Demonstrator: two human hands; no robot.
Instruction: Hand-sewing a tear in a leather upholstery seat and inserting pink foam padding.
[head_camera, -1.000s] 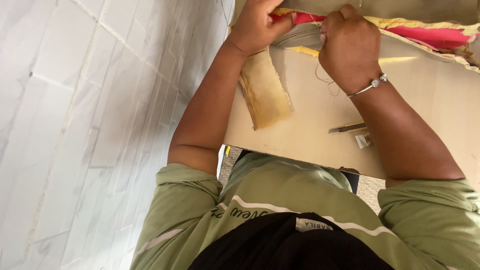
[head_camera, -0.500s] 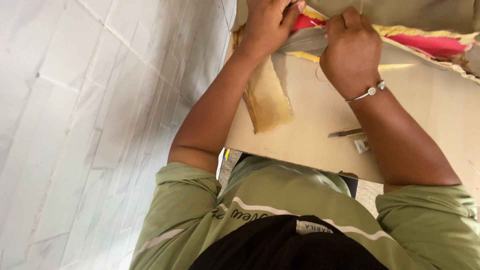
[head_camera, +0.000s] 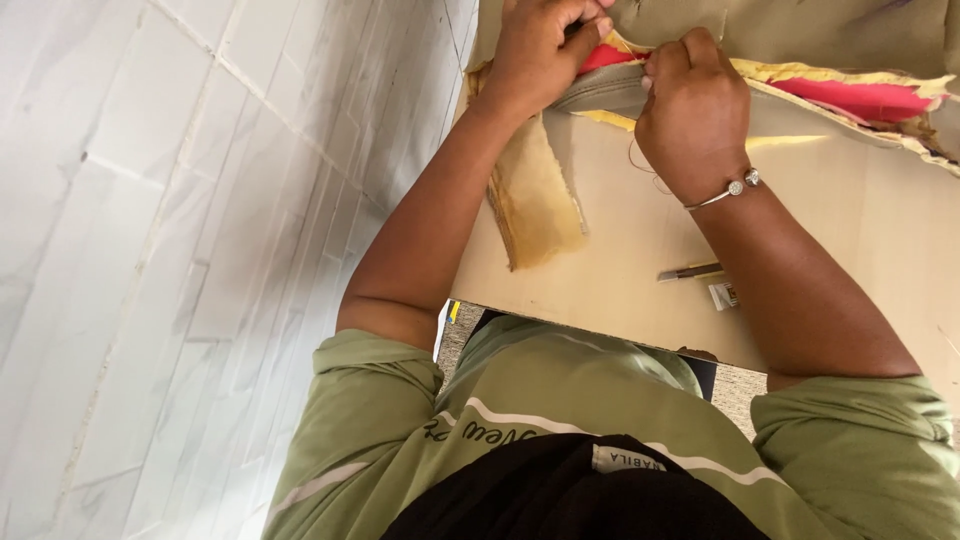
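A layered fabric piece (head_camera: 840, 40), olive-tan outside with red and yellow layers showing along its frayed edge, lies at the far side of a beige table (head_camera: 620, 280). My left hand (head_camera: 540, 55) pinches its edge at the top. Close beside it, my right hand (head_camera: 690, 115), with a silver bracelet on the wrist, is closed on the same edge. A thin thread (head_camera: 640, 165) loops down below the right hand. Whether a needle is held I cannot tell. A worn tan fabric strip (head_camera: 535, 205) hangs down under my left wrist.
A small pen-like metal tool (head_camera: 688, 271) and a small tag-like item (head_camera: 722, 294) lie on the table near my right forearm. A white tiled surface (head_camera: 180, 250) fills the left side. My green shirt (head_camera: 560, 400) fills the bottom.
Both hands have shifted slightly up along the fabric edge, and my left hand has closed in toward my right hand. The tools on the table have not moved.
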